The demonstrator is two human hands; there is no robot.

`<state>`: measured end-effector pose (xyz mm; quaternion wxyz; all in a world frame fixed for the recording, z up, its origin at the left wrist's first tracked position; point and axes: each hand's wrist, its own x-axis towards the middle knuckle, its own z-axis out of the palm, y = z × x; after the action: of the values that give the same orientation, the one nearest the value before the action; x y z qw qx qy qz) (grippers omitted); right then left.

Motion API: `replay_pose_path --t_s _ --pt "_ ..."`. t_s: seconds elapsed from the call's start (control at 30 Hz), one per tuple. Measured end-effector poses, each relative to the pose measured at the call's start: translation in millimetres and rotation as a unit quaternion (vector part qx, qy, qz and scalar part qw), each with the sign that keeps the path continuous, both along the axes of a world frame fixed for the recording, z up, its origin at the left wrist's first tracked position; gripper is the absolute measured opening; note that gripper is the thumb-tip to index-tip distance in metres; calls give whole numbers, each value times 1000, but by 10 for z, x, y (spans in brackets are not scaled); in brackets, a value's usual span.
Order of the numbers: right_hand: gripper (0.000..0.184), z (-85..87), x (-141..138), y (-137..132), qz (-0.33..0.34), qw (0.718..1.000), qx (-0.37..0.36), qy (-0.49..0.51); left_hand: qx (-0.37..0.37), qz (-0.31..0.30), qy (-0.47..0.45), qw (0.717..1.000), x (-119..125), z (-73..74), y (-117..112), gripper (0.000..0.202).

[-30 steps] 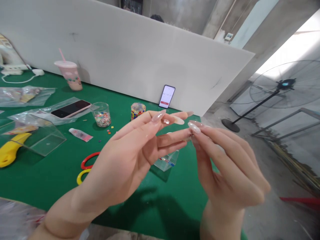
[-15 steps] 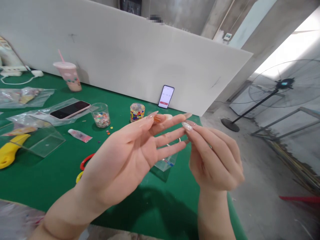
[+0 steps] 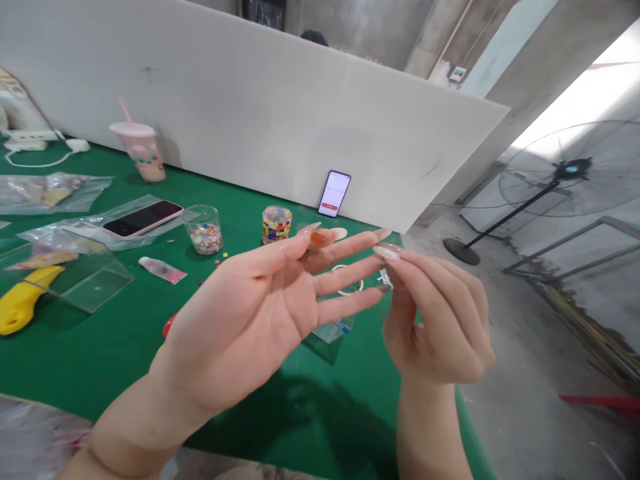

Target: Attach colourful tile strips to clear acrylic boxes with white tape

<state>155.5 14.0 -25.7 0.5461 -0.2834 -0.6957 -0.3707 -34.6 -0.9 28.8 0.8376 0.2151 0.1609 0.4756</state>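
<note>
My left hand (image 3: pixel 250 317) is palm up over the table with its fingers stretched and apart. A small orange patch (image 3: pixel 317 238) shows between its thumb and index finger; I cannot tell whether it is held. My right hand (image 3: pixel 437 313) is pinched closed at the tips of my left middle and ring fingers. What lies in the pinch is hidden. A small whitish scrap (image 3: pixel 385 277) shows by these fingertips. Behind my left fingers are a white ring (image 3: pixel 356 288) and a clear plastic bag (image 3: pixel 330 332). A red handle (image 3: pixel 170 325) is mostly covered by my left wrist.
On the green table (image 3: pixel 240 427) stand a mosaic-covered glass (image 3: pixel 276 229), a cup of small coloured pieces (image 3: pixel 206 239) and a pink tumbler (image 3: pixel 143 157). A small tube (image 3: pixel 163 270), a phone (image 3: pixel 143 219), a clear stand (image 3: pixel 100 283) and a yellow tool (image 3: pixel 25 300) lie left. A lit phone (image 3: pixel 335 193) leans on the white panel.
Both hands have shifted slightly right. My left fingers are spread a little more, and the whitish scrap now shows by their tips. More of the red handle is covered.
</note>
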Motion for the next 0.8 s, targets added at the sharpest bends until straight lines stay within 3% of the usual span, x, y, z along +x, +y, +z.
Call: replay_pose_path --t_s 0.17,0.43,0.57,0.7,0.8 --pt "22 19 55 13 -1 1000 10 21 -1 7 -4 1000 -1 12 -6 54" --pt "32 16 94 19 48 997 7 58 -23 15 -29 999 12 41 -22 53" --pt "29 26 0 -137 88 977 -110 162 -49 8 -45 998 1 44 0 50" --pt "23 73 -65 -356 157 911 -267 272 -51 -16 -62 997 -19 38 6 54" --pt "18 96 -60 -467 171 877 -336 298 -29 -38 -50 998 -24 33 -10 56"
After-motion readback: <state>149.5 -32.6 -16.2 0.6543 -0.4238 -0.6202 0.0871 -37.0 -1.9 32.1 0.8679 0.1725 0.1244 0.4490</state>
